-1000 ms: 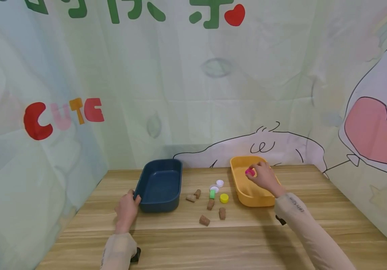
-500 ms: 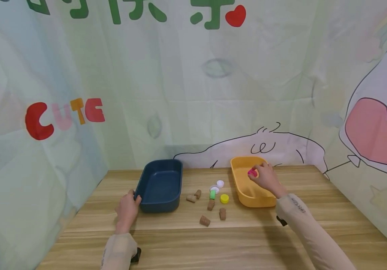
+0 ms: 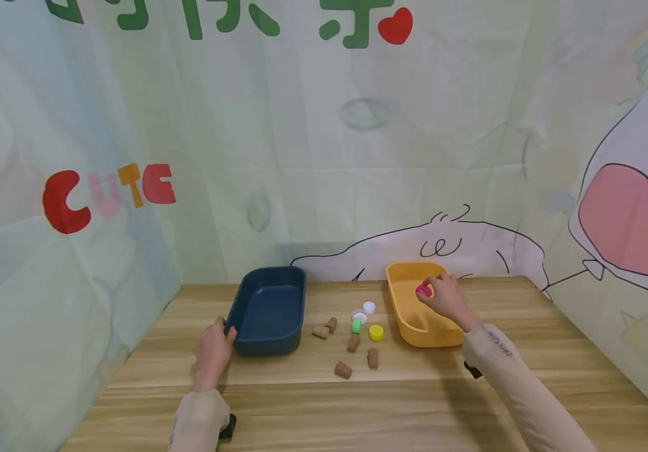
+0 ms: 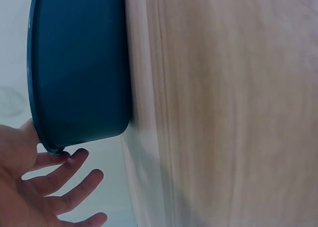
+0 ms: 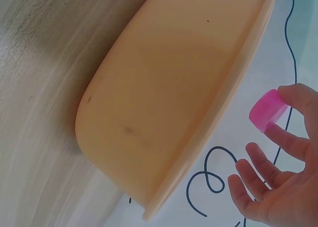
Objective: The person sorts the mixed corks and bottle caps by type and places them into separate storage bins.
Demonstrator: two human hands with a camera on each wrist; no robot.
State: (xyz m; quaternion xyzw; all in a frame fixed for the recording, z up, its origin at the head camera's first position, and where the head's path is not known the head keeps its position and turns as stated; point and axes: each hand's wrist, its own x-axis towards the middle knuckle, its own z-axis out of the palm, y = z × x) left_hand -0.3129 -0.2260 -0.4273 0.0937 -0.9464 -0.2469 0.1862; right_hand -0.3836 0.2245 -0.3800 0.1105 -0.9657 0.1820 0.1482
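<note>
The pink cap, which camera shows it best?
The right wrist view: the pink cap appears large there, pinched by the right hand, its side plainly visible. The head view shows it small and partly hidden by the hand; the left wrist view doesn't show it.

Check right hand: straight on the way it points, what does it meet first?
Probably the yellow bin, with the pink cap in the right hand leading. Whether inner wall or floor comes first, I can't tell; depth is unclear.

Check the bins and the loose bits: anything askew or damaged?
Dark smudges on the yellow bin: they sit on its outer wall and look odd on the plain plastic. Dirt or damage, can't tell. Nothing else stands out.
</note>
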